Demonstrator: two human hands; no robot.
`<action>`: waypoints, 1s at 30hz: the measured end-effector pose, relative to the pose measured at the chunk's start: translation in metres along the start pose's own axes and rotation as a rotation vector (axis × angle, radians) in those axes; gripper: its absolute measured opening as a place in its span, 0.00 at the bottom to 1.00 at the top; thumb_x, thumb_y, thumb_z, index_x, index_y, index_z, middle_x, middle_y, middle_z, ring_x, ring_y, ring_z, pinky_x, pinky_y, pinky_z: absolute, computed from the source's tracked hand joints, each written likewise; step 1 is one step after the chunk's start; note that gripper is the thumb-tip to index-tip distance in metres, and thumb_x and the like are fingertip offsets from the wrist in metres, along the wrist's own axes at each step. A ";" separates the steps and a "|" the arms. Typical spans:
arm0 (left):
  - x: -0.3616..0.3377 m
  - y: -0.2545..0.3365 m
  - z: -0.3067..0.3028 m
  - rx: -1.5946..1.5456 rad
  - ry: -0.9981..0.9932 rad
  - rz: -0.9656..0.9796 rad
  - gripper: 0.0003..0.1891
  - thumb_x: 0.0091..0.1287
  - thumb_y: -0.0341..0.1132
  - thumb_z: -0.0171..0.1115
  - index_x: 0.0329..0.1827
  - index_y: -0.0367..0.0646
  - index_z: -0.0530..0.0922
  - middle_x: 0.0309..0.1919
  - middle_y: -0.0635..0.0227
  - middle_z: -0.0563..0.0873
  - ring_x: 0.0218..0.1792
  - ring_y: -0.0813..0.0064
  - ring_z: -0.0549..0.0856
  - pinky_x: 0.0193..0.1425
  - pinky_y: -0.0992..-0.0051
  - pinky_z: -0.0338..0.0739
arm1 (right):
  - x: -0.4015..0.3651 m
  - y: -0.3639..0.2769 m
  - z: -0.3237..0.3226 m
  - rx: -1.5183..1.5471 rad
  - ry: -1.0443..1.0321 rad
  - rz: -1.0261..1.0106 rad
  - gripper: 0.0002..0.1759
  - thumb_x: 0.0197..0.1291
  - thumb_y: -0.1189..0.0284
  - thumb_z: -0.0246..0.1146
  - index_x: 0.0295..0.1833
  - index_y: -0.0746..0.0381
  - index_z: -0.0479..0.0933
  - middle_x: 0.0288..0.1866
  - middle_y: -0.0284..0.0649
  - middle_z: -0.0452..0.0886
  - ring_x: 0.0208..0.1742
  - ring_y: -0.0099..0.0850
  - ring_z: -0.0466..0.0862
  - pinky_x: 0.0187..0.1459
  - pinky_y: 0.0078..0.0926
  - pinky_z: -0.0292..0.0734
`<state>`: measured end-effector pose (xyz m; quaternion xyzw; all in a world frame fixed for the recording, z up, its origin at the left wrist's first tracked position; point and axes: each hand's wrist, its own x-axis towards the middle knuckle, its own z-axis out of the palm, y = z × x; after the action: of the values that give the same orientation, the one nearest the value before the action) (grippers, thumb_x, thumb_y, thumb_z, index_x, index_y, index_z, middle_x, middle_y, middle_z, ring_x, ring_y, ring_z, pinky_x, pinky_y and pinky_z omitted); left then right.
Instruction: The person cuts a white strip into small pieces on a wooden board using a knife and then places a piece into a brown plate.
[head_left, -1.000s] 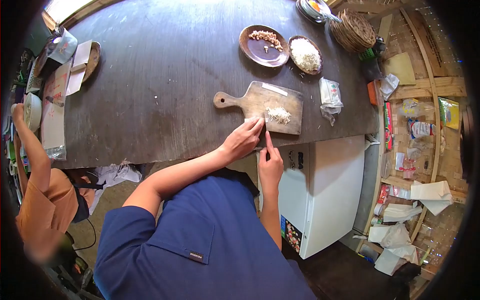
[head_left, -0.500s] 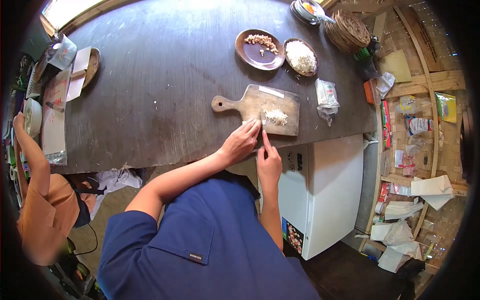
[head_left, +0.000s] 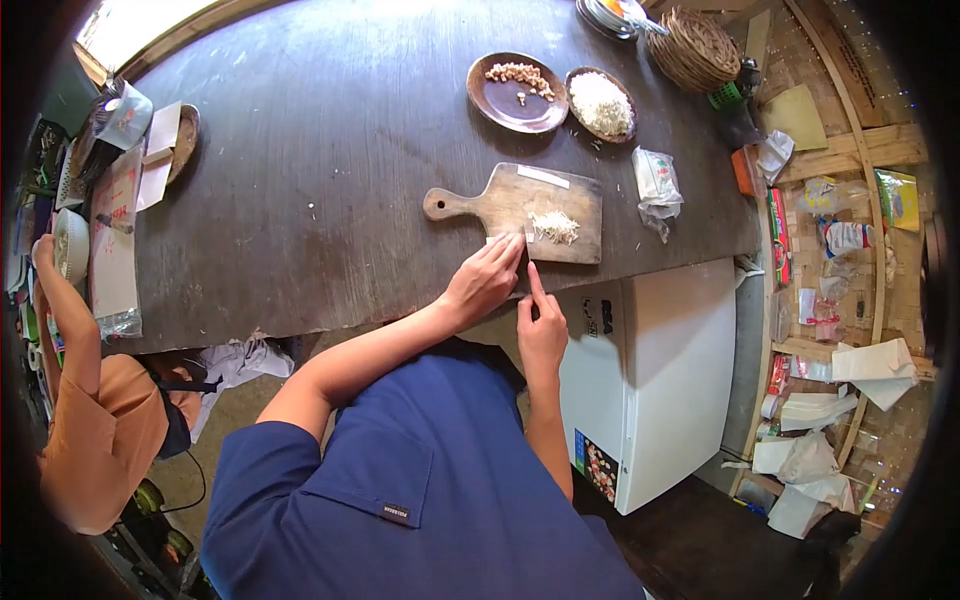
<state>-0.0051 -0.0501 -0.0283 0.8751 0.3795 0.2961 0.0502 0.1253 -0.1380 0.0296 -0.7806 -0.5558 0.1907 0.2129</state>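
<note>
A wooden cutting board (head_left: 485,205) with a handle lies near the table's front edge. On it are a pile of thin white shreds (head_left: 555,228) and a pale strip (head_left: 543,177) along the far side. The closed fingers of my left hand (head_left: 485,280) press another pale strip (head_left: 495,239) onto the board, left of the pile. My right hand (head_left: 543,330) is wrapped round a knife, index finger stretched along it. Only a little of the narrow blade (head_left: 526,252) shows, close by my left fingertips; the handle is hidden in my palm.
Behind the board stand a brown plate (head_left: 510,118) with chopped brown bits and a bowl (head_left: 600,105) heaped with white shreds. A plastic packet (head_left: 656,185) lies to the right. A white freezer (head_left: 675,380) is below the table edge. At left, a co-worker (head_left: 110,430) touches a bowl (head_left: 70,245).
The view has shifted slightly. My hands stay at nearly the same spot on the board, the left still pressing the strip and the right still holding the knife.
</note>
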 end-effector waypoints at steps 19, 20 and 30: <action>-0.002 0.000 0.006 0.023 -0.026 -0.027 0.28 0.66 0.33 0.64 0.69 0.26 0.78 0.66 0.48 0.83 0.70 0.53 0.81 0.79 0.61 0.75 | 0.004 -0.004 0.001 -0.008 0.026 -0.014 0.31 0.74 0.67 0.62 0.79 0.32 0.76 0.38 0.41 0.81 0.39 0.46 0.87 0.43 0.46 0.84; -0.001 0.001 0.006 0.048 -0.036 -0.030 0.27 0.67 0.32 0.64 0.68 0.27 0.79 0.66 0.49 0.84 0.71 0.54 0.81 0.79 0.61 0.75 | 0.007 -0.005 0.002 -0.016 0.042 -0.040 0.31 0.74 0.68 0.62 0.80 0.33 0.76 0.38 0.41 0.82 0.39 0.46 0.87 0.43 0.46 0.84; 0.001 0.003 -0.001 0.132 0.001 -0.023 0.26 0.68 0.32 0.64 0.68 0.31 0.81 0.65 0.53 0.86 0.66 0.60 0.86 0.77 0.64 0.78 | 0.011 -0.004 -0.002 0.031 0.010 -0.026 0.30 0.74 0.69 0.62 0.79 0.35 0.77 0.36 0.43 0.81 0.37 0.45 0.85 0.44 0.44 0.82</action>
<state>-0.0029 -0.0518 -0.0259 0.8720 0.4081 0.2703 -0.0045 0.1262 -0.1269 0.0328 -0.7709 -0.5619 0.1925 0.2300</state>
